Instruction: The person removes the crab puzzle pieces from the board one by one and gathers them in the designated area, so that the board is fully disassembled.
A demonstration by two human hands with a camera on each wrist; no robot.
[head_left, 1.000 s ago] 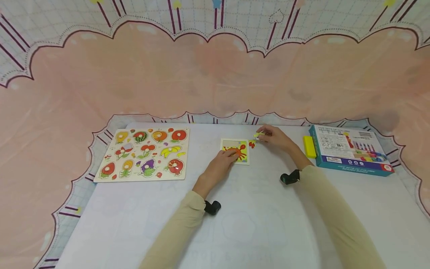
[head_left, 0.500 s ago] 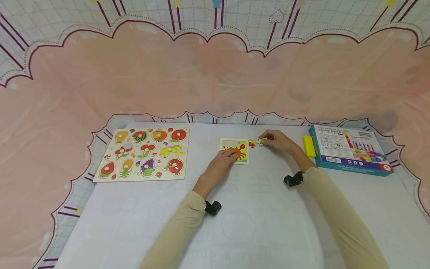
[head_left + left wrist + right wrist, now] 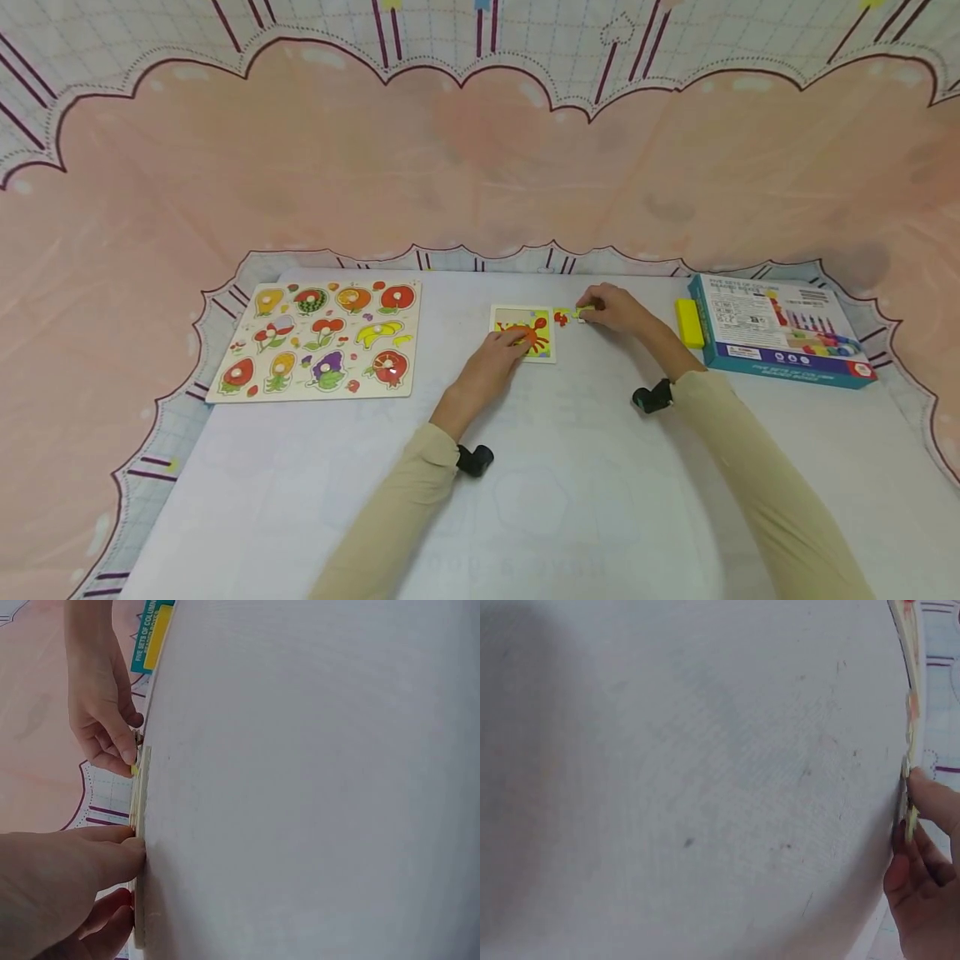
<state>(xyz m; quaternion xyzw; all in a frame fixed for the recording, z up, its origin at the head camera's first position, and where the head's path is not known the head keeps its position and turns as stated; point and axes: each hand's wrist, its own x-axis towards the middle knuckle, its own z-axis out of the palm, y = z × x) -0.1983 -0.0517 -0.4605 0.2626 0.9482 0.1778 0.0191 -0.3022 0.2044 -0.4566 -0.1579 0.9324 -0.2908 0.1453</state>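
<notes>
A small square crab puzzle [image 3: 542, 340] lies in a pale frame at mid-table. My left hand [image 3: 491, 362] rests on its left part, fingertips touching the board; the left wrist view shows the thumb at the board's near edge. Just right of the frame lies a loose puzzle piece [image 3: 561, 317] with a red print. Beside that piece, my right hand [image 3: 613, 308] pinches a small yellow-green puzzle piece [image 3: 583, 311] between thumb and fingers, low at the table. The fingers hide much of that piece. In the right wrist view, the right hand [image 3: 928, 862] appears at the right edge.
On the left lies a wooden fruit puzzle board [image 3: 318, 343]. A teal and white box [image 3: 780, 333] sits at the right, with a yellow block [image 3: 688, 323] against its left side. Patterned fabric [image 3: 480, 167] rises behind the white table [image 3: 540, 500].
The right hand has lowered the yellow-green piece toward the table, slightly right and nearer, beside the red-printed piece. The left hand has stayed on the crab puzzle.
</notes>
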